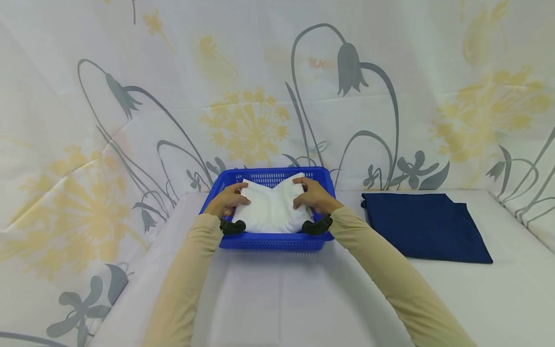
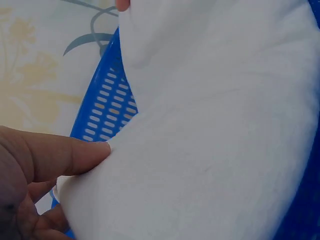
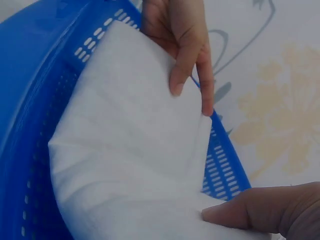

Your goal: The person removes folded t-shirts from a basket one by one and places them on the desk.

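Observation:
A folded white cloth [image 1: 270,209] lies within the blue plastic basket [image 1: 273,242], its middle sagging between two raised far corners. My left hand [image 1: 227,198] pinches the cloth's left side, thumb on top and fingers beneath. At the opposite side, my right hand [image 1: 315,195] grips the cloth the same way. In the left wrist view the left thumb [image 2: 75,157] presses on the edge of the white fabric. The right wrist view shows both hands on the cloth, with the right thumb [image 3: 250,212] near the bottom.
To the right of the basket, a folded navy blue cloth [image 1: 425,226] lies flat on the white-covered table [image 1: 277,299]. Behind the table hangs a pale curtain [image 1: 269,62] with grey and yellow flower prints. Slotted basket walls surround the white cloth.

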`<state>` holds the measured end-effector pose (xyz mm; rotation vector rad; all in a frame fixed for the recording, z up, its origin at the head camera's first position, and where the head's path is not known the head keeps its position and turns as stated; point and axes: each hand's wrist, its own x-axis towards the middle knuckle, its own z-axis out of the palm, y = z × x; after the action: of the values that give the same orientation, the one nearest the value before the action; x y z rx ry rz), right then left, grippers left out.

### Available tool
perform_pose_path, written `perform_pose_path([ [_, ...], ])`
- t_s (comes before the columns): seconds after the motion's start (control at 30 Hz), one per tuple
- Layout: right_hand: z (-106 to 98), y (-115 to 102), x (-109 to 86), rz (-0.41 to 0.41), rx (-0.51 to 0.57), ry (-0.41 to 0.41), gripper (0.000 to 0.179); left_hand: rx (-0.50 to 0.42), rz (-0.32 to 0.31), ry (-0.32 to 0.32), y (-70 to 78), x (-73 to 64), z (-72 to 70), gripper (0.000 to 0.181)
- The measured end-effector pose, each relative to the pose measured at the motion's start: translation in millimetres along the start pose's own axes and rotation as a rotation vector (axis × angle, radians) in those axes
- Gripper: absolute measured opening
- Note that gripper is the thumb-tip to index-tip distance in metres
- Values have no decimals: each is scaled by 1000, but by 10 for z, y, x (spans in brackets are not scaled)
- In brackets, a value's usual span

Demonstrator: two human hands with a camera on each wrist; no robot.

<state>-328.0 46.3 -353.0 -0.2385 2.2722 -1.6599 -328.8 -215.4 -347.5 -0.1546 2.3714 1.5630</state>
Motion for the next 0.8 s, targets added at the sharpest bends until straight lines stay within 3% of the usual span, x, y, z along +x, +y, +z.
perform_pose_path([
  [0.13,-35,-9,-35,-35,-20,20,82,-50,22,4,13,-46,26,71],
  [0.4,-114,-17,-121,-41,50,27,81,-110,58,2,65,-129,83,71],
  [0.8,-285,-122,-280,-103,136,84,78,-264,132,60,226,-246,94,71],
])
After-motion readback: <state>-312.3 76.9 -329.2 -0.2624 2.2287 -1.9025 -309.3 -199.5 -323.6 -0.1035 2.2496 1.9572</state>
